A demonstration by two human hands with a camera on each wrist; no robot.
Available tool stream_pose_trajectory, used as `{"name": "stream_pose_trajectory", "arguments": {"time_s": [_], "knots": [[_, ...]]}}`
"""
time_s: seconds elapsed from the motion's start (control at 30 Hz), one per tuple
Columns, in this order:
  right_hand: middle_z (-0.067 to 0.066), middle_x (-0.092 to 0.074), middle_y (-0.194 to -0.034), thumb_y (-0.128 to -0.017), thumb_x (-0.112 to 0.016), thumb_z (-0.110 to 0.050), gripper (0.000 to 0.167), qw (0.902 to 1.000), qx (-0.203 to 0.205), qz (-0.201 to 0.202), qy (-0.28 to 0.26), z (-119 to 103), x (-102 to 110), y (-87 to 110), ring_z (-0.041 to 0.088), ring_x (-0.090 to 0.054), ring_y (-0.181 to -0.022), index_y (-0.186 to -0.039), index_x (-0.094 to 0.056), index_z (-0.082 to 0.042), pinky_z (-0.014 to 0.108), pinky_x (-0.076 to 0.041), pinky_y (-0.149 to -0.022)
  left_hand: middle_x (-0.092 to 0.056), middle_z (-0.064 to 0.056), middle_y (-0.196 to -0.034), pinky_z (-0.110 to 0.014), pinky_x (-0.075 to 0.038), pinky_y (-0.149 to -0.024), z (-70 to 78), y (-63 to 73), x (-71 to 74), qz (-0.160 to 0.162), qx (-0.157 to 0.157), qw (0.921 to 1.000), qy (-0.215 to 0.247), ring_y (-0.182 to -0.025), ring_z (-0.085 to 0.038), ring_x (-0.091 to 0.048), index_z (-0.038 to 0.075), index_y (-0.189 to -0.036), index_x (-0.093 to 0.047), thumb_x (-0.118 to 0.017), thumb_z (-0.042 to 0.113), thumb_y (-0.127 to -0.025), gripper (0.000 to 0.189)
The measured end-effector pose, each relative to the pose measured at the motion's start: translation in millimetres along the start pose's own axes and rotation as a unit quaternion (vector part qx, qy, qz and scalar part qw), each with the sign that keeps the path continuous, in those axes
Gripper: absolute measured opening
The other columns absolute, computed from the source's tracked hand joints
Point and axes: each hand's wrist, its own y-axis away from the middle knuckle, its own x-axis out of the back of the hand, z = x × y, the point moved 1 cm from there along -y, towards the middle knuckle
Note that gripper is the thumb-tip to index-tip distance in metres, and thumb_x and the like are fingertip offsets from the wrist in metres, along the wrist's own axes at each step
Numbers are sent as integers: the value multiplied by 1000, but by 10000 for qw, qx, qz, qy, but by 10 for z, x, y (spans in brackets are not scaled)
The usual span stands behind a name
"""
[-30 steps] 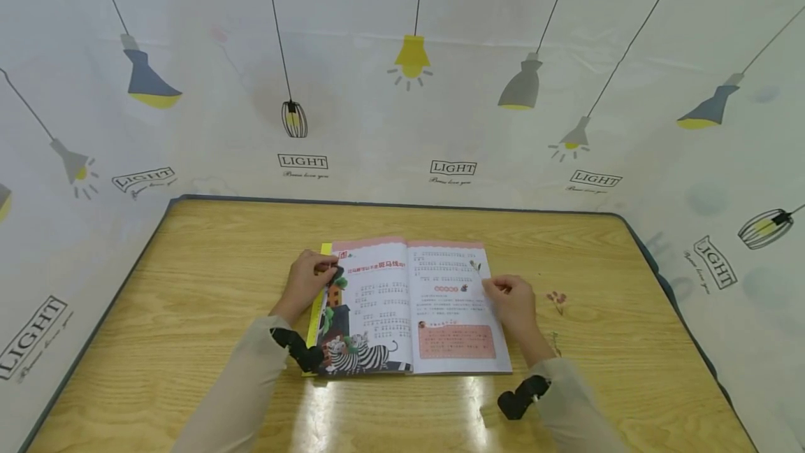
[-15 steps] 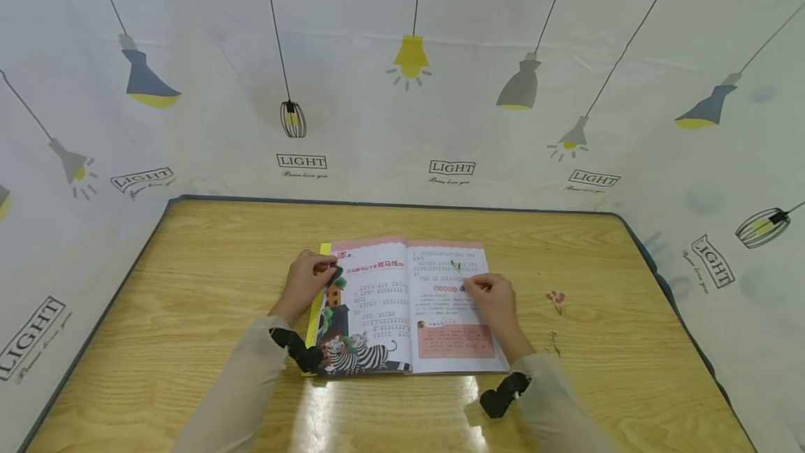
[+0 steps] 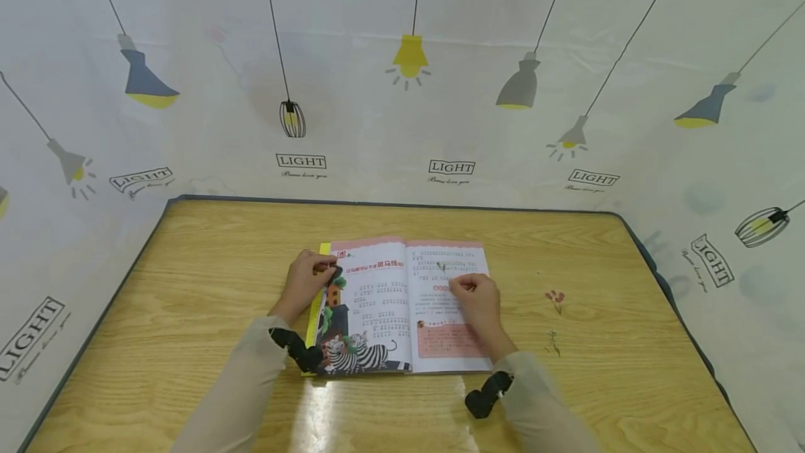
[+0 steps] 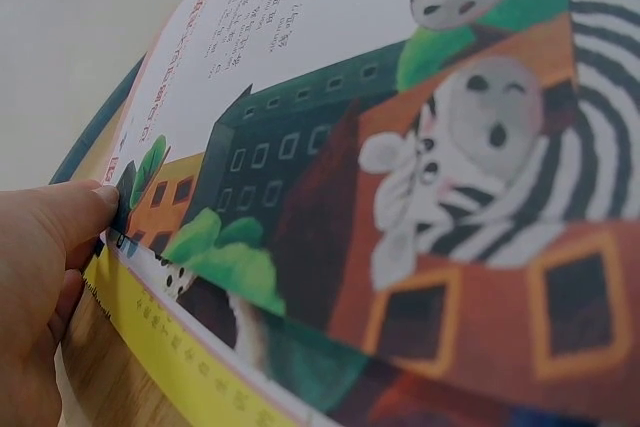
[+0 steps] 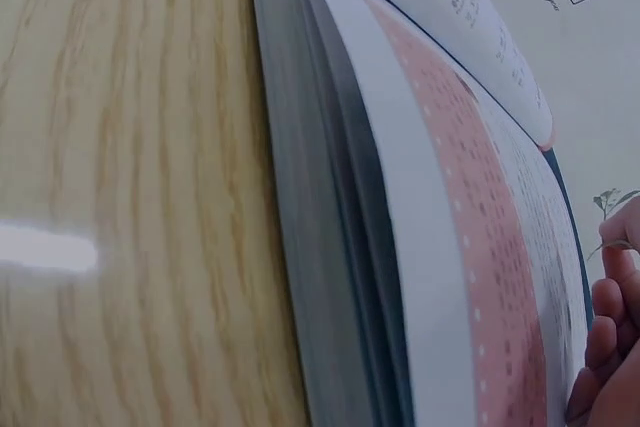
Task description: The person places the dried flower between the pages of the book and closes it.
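Observation:
An open picture book point(image 3: 377, 320) with zebras on its left page lies on the table. At that page's outer edge my left hand point(image 3: 303, 284) grips the paper; the left wrist view shows the thumb point(image 4: 85, 209) on top of the page, its edge lifted off the yellow-edged leaf point(image 4: 150, 347) below. Over the upper part of the right page, my right hand point(image 3: 479, 303) pinches a small leafy sprig point(image 3: 442, 267) between thumb and fingertip. In the right wrist view the sprig point(image 5: 607, 203) points up from the fingers.
To the right of the book, a small pink dried flower point(image 3: 555, 299) and a thin green sprig point(image 3: 553, 342) lie on the wooden table point(image 3: 207, 264). A white cloth point(image 3: 365, 117) printed with lamps stands behind and at both sides.
My right hand has moved left across the right page, carrying the sprig from near its outer edge toward the middle. My left hand has stayed at the left page's edge.

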Motion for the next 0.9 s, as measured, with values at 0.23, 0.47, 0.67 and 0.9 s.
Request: {"name": "stream_pose_trajectory", "arguments": {"time_s": [0.23, 0.47, 0.67, 0.9], "knots": [[6, -58, -78, -78, -68, -20, 17, 9996, 118, 125, 218, -28, -134, 12, 18, -52, -70, -79, -70, -3, 29, -42, -63, -49, -11, -94, -37, -44, -75, -1, 0, 4, -1, -5, 10000, 10, -86, -24, -50, 1, -111, -66, -62, 8, -87, 25], [5, -58, -76, -78, -68, -22, 16, 9988, 82, 209, 441, -83, -264, 28, 17, -52, -68, -78, -69, -6, 29, -42, -61, -50, -11, -95, -37, -44, -76, 9, 5, 0, -13, 50, 10000, 28, -87, -24, -50, 1, -111, -66, -61, 9, -88, 25], [2, -59, -74, -77, -67, -23, 15, 9976, 92, 231, 650, -167, -338, 67, 17, -52, -64, -76, -69, -9, 31, -41, -61, -50, -11, -94, -37, -44, -75, 21, 3, 5, 5, -11, 10000, -15, -86, -24, -50, 0, -110, -66, -61, 8, -87, 24], [1, -58, -75, -78, -67, -25, 14, 9967, 94, 212, 777, -199, -413, 97, 17, -52, -66, -75, -68, -11, 36, -37, -73, -49, -12, -94, -38, -44, -76, 39, 12, 16, -14, 64, 10000, 37, -87, -25, -50, -1, -111, -65, -62, 7, -87, 25]]}}
